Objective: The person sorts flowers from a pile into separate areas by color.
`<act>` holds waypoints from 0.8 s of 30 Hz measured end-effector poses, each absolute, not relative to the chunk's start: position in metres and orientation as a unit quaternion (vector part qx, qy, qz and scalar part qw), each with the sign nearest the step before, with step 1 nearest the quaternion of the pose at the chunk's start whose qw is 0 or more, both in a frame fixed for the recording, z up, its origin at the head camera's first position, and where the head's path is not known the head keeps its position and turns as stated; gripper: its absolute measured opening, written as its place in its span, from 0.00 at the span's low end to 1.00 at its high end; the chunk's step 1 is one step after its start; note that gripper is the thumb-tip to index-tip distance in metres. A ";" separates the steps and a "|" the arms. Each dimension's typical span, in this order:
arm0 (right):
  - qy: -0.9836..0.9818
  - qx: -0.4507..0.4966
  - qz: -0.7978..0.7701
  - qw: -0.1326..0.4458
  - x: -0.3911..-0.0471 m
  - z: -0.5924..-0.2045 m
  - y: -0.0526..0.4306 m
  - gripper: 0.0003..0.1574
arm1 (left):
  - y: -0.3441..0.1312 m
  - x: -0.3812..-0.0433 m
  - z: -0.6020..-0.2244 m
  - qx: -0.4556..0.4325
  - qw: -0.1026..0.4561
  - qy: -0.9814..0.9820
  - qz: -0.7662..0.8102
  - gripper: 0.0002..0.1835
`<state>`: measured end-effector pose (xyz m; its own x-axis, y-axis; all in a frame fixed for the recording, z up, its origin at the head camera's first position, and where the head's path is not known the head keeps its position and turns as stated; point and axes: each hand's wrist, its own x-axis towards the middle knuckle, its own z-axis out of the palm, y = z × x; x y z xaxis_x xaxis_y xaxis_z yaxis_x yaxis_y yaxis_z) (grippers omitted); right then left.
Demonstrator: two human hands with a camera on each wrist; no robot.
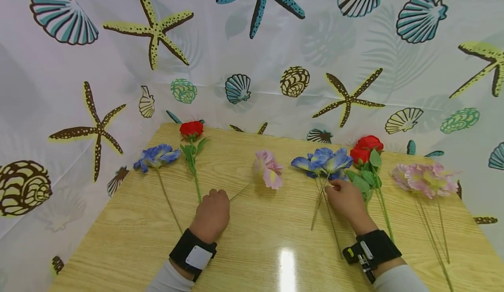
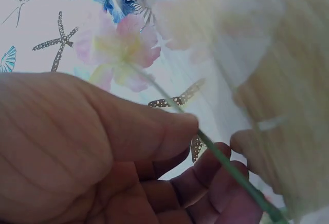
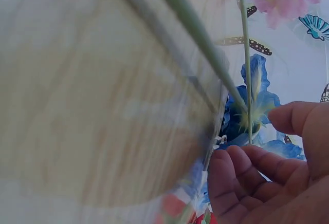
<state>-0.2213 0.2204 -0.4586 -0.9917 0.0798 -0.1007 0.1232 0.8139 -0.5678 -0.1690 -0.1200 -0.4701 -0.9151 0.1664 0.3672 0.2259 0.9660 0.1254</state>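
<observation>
My left hand (image 1: 212, 213) pinches the thin green stem (image 2: 226, 165) of a pink flower (image 1: 268, 169) between thumb and fingers; its bloom points to the right over the table. My right hand (image 1: 348, 200) is just below a cluster of blue flowers (image 1: 323, 160). In the right wrist view, its thumb and fingers stand apart beside a blue flower (image 3: 259, 108) and its stem (image 3: 247, 54). Right behind that hand lies a red rose (image 1: 366, 148) with green leaves.
At the left lie another blue flower (image 1: 157, 156) and another red rose (image 1: 191, 129). Several pink flowers (image 1: 429, 179) with long stems lie at the right. A white shell-and-starfish patterned cloth (image 1: 264, 55) hangs behind the wooden table (image 1: 252, 244).
</observation>
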 end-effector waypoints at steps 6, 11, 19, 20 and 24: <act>0.946 0.052 -0.321 0.002 -0.216 -0.455 0.225 0.28 | -0.121 -0.172 -0.469 -0.118 0.180 -0.970 -0.109 0.10; 0.940 0.054 -0.338 -0.023 -0.212 -0.453 0.223 0.27 | -0.116 -0.179 -0.458 -0.130 0.040 -0.956 -0.260 0.03; 0.930 0.039 -0.356 -0.078 -0.208 -0.452 0.212 0.25 | -0.103 -0.183 -0.448 -0.173 -0.049 -0.889 -0.422 0.08; 0.928 0.038 -0.362 -0.079 -0.207 -0.451 0.210 0.25 | -0.101 -0.182 -0.448 -0.178 -0.054 -0.880 -0.436 0.07; 0.920 0.024 -0.384 -0.080 -0.204 -0.445 0.199 0.26 | -0.093 -0.179 -0.447 -0.192 -0.077 -0.841 -0.499 0.06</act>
